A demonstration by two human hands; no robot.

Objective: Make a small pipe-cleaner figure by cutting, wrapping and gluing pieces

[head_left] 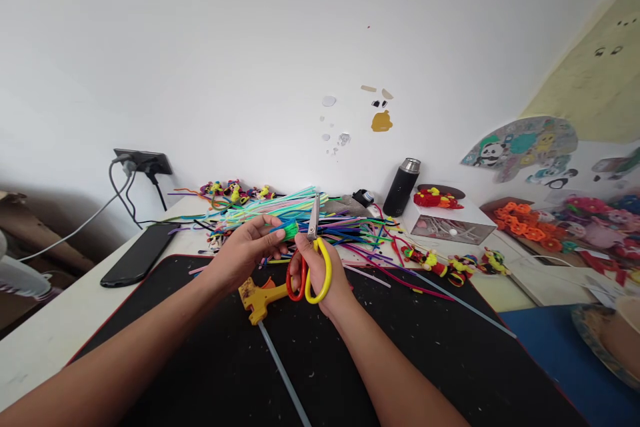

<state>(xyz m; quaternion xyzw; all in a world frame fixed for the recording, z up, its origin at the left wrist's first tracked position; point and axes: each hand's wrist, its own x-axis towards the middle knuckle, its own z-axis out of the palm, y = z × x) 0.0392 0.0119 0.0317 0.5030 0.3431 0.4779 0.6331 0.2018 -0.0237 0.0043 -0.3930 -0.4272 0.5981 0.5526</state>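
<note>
My left hand (245, 247) pinches a small bundle of blue and green fuzzy pipe cleaner (291, 231) between thumb and fingertips. Scissors (313, 233) with one red and one yellow handle loop are held in my right hand (333, 283), blades pointing up and nearly closed. My right thumb and fingertips come close to the green end; whether they also grip it I cannot tell. Below the hands, a yellow hot glue gun (260, 300) lies on the black mat (200, 360), a long glue stick (283, 367) reaching toward me. Behind them spreads a heap of colourful pipe cleaners (270, 207).
A black phone (137, 257) lies left, near a wall socket (143, 161) with cables. At the back right stand a black bottle (401, 188) and a white box (453, 227). Small pipe cleaner figures (460, 270) lie in front of it. Orange pieces (530, 227) sit farther right.
</note>
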